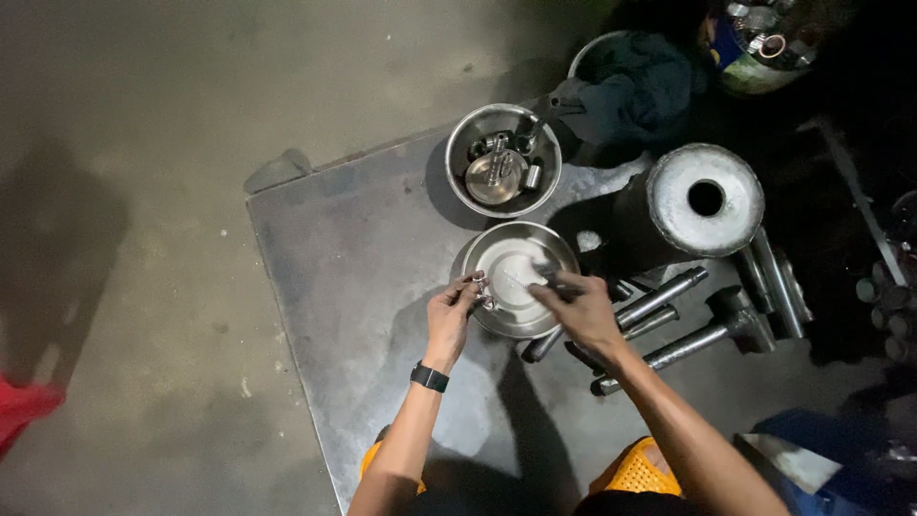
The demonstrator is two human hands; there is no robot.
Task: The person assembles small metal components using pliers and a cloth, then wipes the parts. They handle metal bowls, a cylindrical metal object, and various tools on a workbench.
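A small metal part (480,283) is being pinched betw. thumb & fingertips of the left hand (452,313), fingers closed tight on it, right at the near-left rim of a steel bowl (564,250); the part is too small & glinty to be identified further. A thin brush-like tool (531,278) is being gripped in the right hand (580,308), fingers curled shut around its handle, w/ the tip being held over the pale inside of the bowl; whether the tip is touching the bowl can't be told. A black wristband (430,376) is being worn on the left wrist. The bowl is being supported on a dark metal plate (353,287) lying on a concrete floor (143,191). Just beyond it, a 2nd steel bowl (458,143) is being used to hold assorted small metal pieces, incl. a round disc. To the right, a large grey cylinder (735,182) w/ a round hole in its top is being kept upright, near the first bowl. Several steel rods & shafts (659,301) are being left lying at the cylinder's base, just beside & partly under the right hand. A dark cloth (630,86) is being draped over a container at the far edge. Orange fabric (635,468) is being seen at the bottom edge, by the person's arms.
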